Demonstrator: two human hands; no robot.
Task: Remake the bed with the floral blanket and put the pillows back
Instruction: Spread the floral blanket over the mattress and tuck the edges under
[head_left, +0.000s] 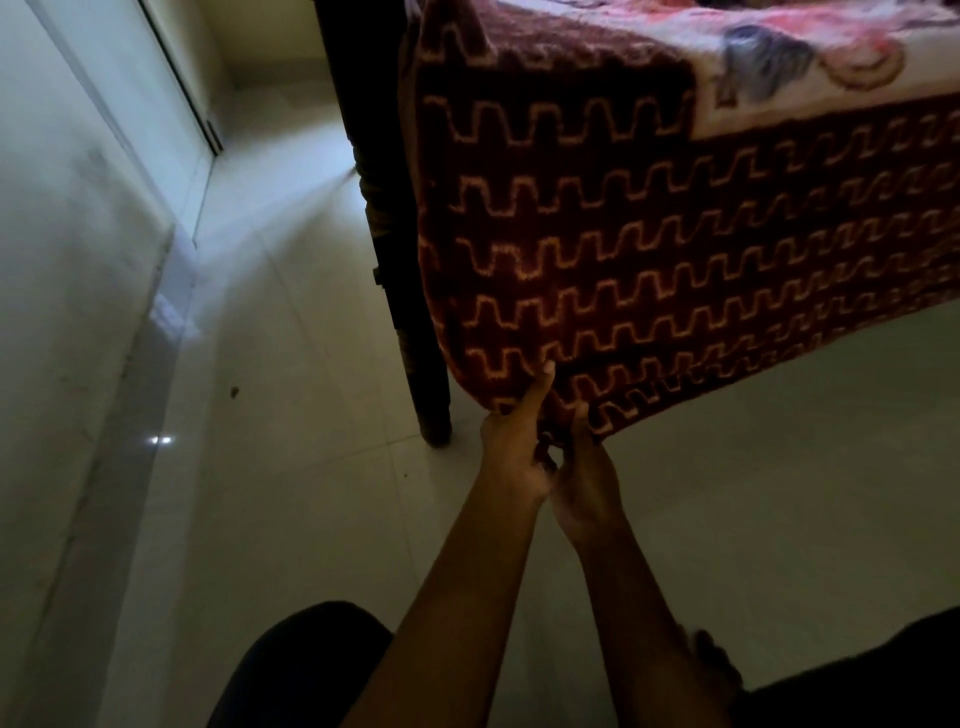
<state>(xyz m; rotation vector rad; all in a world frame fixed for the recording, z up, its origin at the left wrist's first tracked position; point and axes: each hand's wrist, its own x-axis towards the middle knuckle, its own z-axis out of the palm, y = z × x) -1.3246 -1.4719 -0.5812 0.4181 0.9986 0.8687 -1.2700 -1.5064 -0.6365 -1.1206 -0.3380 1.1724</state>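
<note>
Dark trouser knees (298, 667) frame the bottom of the view, and two bare forearms reach forward from between them. Fingers of the left hand (511, 452) curl round the lowest hem of the blanket (649, 249), with the thumb pressed flat up the cloth. The right hand (587, 470), touching the left, pinches the same hem just beside it, its fingertips tucked under and mostly hidden. Both grips sit at the blanket's hanging corner, near the dark bed leg (428, 384) at the corner of the bed (363, 62). From there the maroon zigzag border drapes down the bed's side, and the pale floral middle lies over the top edge. Pillows are not in view.

The step looks like squaring this corner. To do it well, the hands should probably part along the hem and pull down evenly, so the zigzag rows run level with the bed's edge and the hem clears the pale tiled floor (270, 519). A sideways tug would likely skew the floral panel on top. The drop at the far end is out of sight and worth checking.
</note>
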